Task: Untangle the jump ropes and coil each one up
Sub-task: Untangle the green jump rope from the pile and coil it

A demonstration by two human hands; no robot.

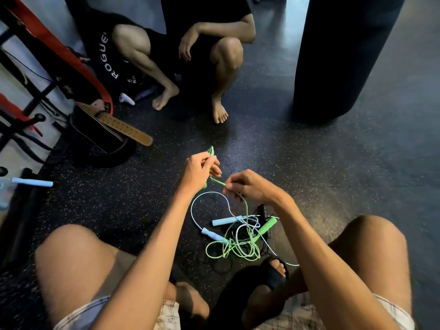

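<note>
Floor: dark speckled rubber floor (333,175); everything here sits on it.
Punching bag: a black punching bag (345,55) fills the far right, well apart from the ropes.
Second person: a crouching person (226,55), barefoot, faces the rope work with 1 arm laid across a knee.
Wearer's legs: 2 bare knees frame the scene, and a black sandal (269,277) sits just beside the near edge of the ropes.
Rack: a metal rack (23,103) at the far left, with a red strap (59,48) slanting across it.
Belt: a tan leather belt (123,127) lies curled near the rack's foot.
Tangle: the tangle (238,241) lies on the floor between the wearer's knees, below both hands.
Green rope: the green rope (232,252) rises out of the tangle to the hands, with a short stretch running between them.
White rope: the white rope (194,210) makes a wide loop on the floor at the tangle's left side.
Left hand: the left hand (202,169) has its fingers curled round gathered green rope, with a loop poking out above.
Right hand: the right hand (247,186) pinches the green rope at its fingertips, the other fingers tucked in.
Handles: 2 pale blue handles (226,221), 1 green handle (267,227) and 1 black handle (263,210) lie in the tangle.
Stray handle: another pale blue stray handle (32,182) lies at the far left, well apart.
</note>
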